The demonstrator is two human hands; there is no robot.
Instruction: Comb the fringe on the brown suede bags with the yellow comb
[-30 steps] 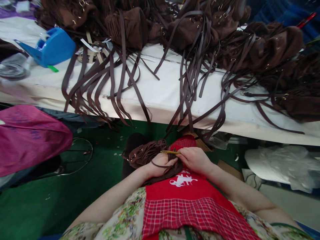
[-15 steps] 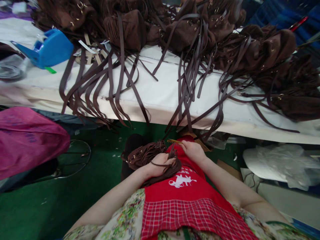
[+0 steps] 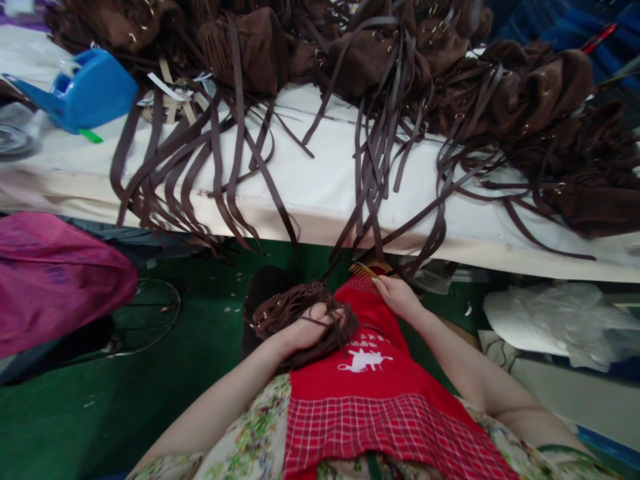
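Observation:
A dark brown fringed bag (image 3: 280, 313) with small metal rings lies across my lap, partly over the red apron (image 3: 345, 393). My left hand (image 3: 317, 323) is closed on the bag's fringe, with brown strands showing around the fingers. To the right, my right hand (image 3: 397, 293) grips the end of a yellow comb (image 3: 364, 271). The comb's teeth point left, above the apron and apart from the bag. Part of the bag is hidden under my left hand and forearm.
Many brown bags (image 3: 370, 63) are heaped along the white table (image 3: 320, 180), their straps hanging over its front edge. A blue tape dispenser (image 3: 97, 90) stands at left. A pink cloth (image 3: 60, 280) covers a stool at left; clear plastic (image 3: 575, 327) lies at right.
My right hand and the comb have moved right and slightly up, away from the fringe. My left hand has shifted a little left and up on the bag. The view has shifted slightly.

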